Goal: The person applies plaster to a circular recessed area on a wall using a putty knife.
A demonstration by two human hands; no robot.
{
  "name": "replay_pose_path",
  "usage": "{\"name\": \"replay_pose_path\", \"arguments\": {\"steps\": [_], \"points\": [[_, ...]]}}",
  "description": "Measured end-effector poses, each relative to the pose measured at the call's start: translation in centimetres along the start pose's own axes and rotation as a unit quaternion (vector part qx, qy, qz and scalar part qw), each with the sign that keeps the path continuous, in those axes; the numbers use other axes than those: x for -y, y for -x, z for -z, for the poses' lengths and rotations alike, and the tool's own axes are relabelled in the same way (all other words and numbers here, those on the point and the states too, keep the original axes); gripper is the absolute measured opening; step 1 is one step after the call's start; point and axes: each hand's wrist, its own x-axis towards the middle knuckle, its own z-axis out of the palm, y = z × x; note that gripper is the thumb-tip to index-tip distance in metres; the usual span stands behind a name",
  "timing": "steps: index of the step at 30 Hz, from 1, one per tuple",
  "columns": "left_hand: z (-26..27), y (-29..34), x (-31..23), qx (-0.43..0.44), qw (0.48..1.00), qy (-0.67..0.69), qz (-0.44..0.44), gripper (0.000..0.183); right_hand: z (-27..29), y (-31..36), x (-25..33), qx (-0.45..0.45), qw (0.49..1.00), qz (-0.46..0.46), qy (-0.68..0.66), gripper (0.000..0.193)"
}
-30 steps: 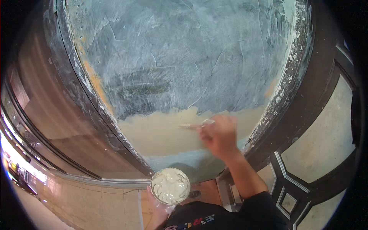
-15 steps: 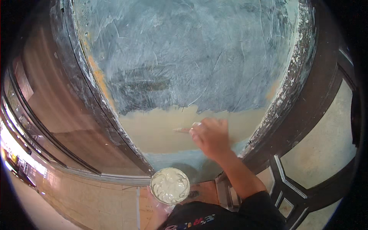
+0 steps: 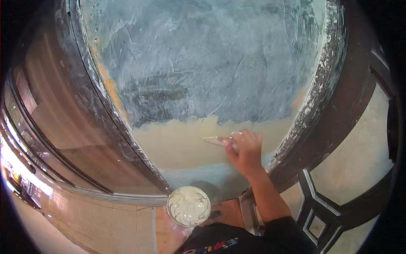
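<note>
Head view: I see the right hand (image 3: 245, 149) closed round a slim, pale-tipped tool (image 3: 214, 138) at the cream band (image 3: 169, 146) on the wall (image 3: 203, 55); contact unclear. Below this band, the left hand (image 3: 171, 226), partly hidden, holds a tub (image 3: 170, 215) of off-white paste (image 3: 188, 204).

Wall (image 3: 203, 63), 12 o'clock: matt, mottled, scored with fine ridges. Cream band (image 3: 177, 144), dial centre: smooth coat, near-matt from where I stand. Tub (image 3: 168, 211), 6 o'clock: the white paste (image 3: 189, 206) inside looks thick, wet, glossy, swirled. Frame edge (image 3: 317, 84), 2 o'clock: rough, paint flaking. Brown panel (image 3: 72, 114), 9 o'clock: smooth, slight sheen, streaked. Floor (image 3: 122, 224), 7 o'clock: smooth tile, low gloss. Shirt (image 3: 249, 235), near 5 o'clock: black cloth, matt. Thin tool (image 3: 218, 138), dial centre: material unclear to me.
</note>
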Motion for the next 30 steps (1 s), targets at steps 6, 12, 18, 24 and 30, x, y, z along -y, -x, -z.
{"name": "replay_pose_path", "arguments": {"steps": [6, 12, 18, 24, 30], "points": [[0.2, -0.1, -0.4, 0.019, 0.999, 0.027, 0.031, 0.08, -0.4, 1.2, -1.3, 0.043, 0.999, -0.012, 0.009, 0.015], [-1.7, -0.1, -0.6, 0.021, 0.998, 0.034, 0.037, 0.079, 2.8, -3.9, -1.8, -0.091, 0.995, -0.03, 0.018, 0.014], [-0.2, 0.3, -0.6, 0.002, 0.999, 0.039, 0.037, 0.078, -0.9, 2.1, -0.9, 0.051, 0.999, -0.006, -0.002, 0.015], [-1.8, 1.6, -0.7, 0.143, 0.948, -0.243, -0.147, 0.078, 1.3, -2.8, -2.8, -0.058, 0.997, -0.06, 0.006, 0.016], [0.1, 0.5, -0.7, 0.0, 1.0, 0.021, 0.009, 0.078, 0.6, -0.1, -2.2, 0.002, 0.999, -0.003, -0.034, 0.024]]}}
